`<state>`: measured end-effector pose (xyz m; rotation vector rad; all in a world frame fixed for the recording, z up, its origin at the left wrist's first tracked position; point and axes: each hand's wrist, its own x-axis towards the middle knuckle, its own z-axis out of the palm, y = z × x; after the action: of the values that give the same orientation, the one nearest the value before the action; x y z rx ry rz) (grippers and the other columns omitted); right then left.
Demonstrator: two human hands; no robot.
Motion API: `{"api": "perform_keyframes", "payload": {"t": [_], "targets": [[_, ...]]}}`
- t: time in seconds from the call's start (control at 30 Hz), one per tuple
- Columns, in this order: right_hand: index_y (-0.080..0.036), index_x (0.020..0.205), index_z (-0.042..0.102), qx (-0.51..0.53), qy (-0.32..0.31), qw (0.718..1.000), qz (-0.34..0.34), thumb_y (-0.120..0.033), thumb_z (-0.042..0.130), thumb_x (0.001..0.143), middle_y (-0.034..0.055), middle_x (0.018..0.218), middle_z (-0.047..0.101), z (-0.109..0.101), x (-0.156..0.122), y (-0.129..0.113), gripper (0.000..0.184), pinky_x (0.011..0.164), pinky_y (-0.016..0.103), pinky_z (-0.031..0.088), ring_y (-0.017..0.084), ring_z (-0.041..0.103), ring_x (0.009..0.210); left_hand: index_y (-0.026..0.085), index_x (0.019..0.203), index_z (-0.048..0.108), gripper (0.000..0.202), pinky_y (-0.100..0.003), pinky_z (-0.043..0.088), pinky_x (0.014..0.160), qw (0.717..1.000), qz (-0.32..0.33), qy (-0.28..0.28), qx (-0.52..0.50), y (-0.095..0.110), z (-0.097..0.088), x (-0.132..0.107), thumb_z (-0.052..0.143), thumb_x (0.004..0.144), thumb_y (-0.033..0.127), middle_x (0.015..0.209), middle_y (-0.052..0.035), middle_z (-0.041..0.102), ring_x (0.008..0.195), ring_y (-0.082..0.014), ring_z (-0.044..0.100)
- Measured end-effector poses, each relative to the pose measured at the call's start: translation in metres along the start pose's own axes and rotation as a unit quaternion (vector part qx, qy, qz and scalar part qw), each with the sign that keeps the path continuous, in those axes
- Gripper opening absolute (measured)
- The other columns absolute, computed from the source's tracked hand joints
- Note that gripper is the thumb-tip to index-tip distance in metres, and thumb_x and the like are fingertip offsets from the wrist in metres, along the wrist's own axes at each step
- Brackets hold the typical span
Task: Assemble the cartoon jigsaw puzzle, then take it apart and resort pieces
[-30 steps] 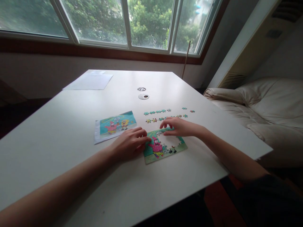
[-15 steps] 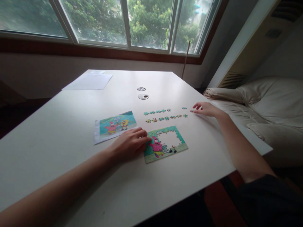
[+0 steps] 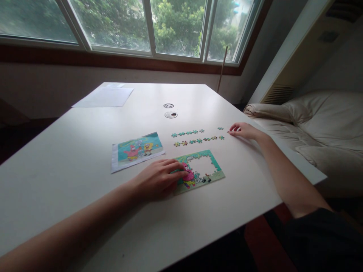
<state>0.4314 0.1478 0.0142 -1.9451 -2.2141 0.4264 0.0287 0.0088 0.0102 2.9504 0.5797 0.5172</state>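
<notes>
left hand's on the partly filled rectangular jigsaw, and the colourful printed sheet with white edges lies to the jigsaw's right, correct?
Not quite: the side is wrong. The head view shows the colourful printed sheet with white edges to the left of the partly filled rectangular jigsaw. The left hand is indeed on the jigsaw.

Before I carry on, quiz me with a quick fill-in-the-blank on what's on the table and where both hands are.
1. The left hand rests on the ____ side of the puzzle.
2. Most of the loose pieces lie in ____ rows.
3. Beyond the ____ end of those rows, the right hand has its fingertips at a small piece.
4. The printed picture lies beside the puzzle on a ____ tabletop.

Missing words: left; two; right; white.
</notes>
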Motion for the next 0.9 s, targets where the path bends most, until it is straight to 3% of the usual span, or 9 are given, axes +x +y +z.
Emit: {"api": "perform_keyframes", "payload": {"t": [0.27, 0.53, 0.73, 0.9], "targets": [[-0.014, 0.089, 0.063, 0.038, -0.017, 0.999, 0.003, -0.039, 0.058, 0.071, 0.0079, 0.091, 0.063, 0.003, 0.002, -0.001, 0.031, 0.068, 0.025, 0.044, 0.017, 0.057, 0.077, 0.024, 0.112, 0.054, 0.038, -0.036, 0.045, 0.085, 1.000, 0.008, 0.010, -0.003, -0.004, 0.002, -0.001, 0.044, 0.078, 0.013, 0.110, -0.0071, 0.059, 0.098, -0.0203, 0.055], [-0.015, 0.076, 0.059, 0.148, -0.002, 0.989, -0.025, -0.043, 0.069, 0.059, 0.0049, 0.077, 0.065, 0.003, 0.002, -0.008, 0.034, 0.063, 0.026, 0.045, 0.015, 0.058, 0.069, 0.024, 0.111, 0.053, 0.035, -0.037, 0.046, 0.082, 1.000, 0.007, 0.005, -0.006, -0.004, 0.002, -0.001, 0.045, 0.078, 0.013, 0.108, -0.0066, 0.059, 0.096, -0.0208, 0.055], [-0.013, 0.080, 0.060, 0.305, 0.011, 0.950, -0.062, -0.038, 0.071, 0.062, 0.0072, 0.078, 0.065, 0.003, -0.012, -0.063, 0.033, 0.059, 0.028, 0.048, 0.014, 0.059, 0.066, 0.023, 0.108, 0.055, 0.035, -0.035, 0.046, 0.081, 1.000, 0.005, 0.006, 0.001, -0.003, 0.000, 0.000, 0.045, 0.077, 0.012, 0.107, -0.0066, 0.060, 0.095, -0.0203, 0.055], [-0.012, 0.084, 0.061, 0.371, -0.126, 0.905, -0.165, -0.031, 0.070, 0.066, 0.0063, 0.080, 0.067, 0.016, -0.034, -0.124, 0.027, 0.064, 0.028, 0.051, 0.015, 0.064, 0.074, 0.022, 0.108, 0.055, 0.035, -0.035, 0.046, 0.080, 1.000, 0.005, 0.002, 0.008, -0.002, 0.000, 0.000, 0.044, 0.076, 0.013, 0.107, -0.0071, 0.060, 0.094, -0.0202, 0.055]]}}
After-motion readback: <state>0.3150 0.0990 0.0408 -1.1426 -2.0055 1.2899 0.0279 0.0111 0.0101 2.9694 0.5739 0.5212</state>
